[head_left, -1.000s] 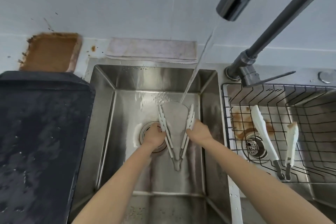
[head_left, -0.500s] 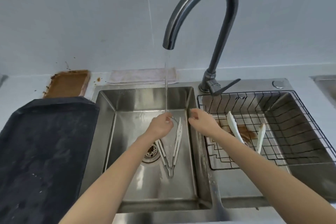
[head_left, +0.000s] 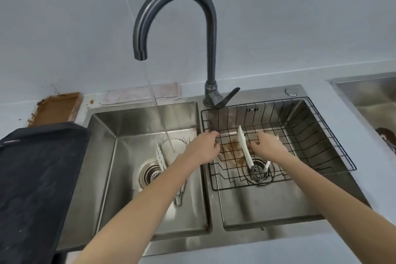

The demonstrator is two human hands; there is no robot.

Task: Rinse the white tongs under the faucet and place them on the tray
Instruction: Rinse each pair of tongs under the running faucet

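One pair of white tongs lies on the floor of the left basin, its hinge toward me and one arm hidden under my left forearm. Water from the faucet lands just beside the tips. My left hand hovers over the divider between the basins, fingers loosely curled and holding nothing. A second pair of white tongs lies in the black wire basket in the right basin. My right hand is over that pair, fingertips at one arm and covering the other. The black tray is at the left.
A brown-stained board and a folded cloth lie behind the sink. The faucet lever points right. Brown residue marks the right basin floor under the basket. Another steel basin is at the far right.
Both hands let go of the tongs in the left basin and moved right; my right hand is now over the tongs in the basket. My head drew back and turned right.
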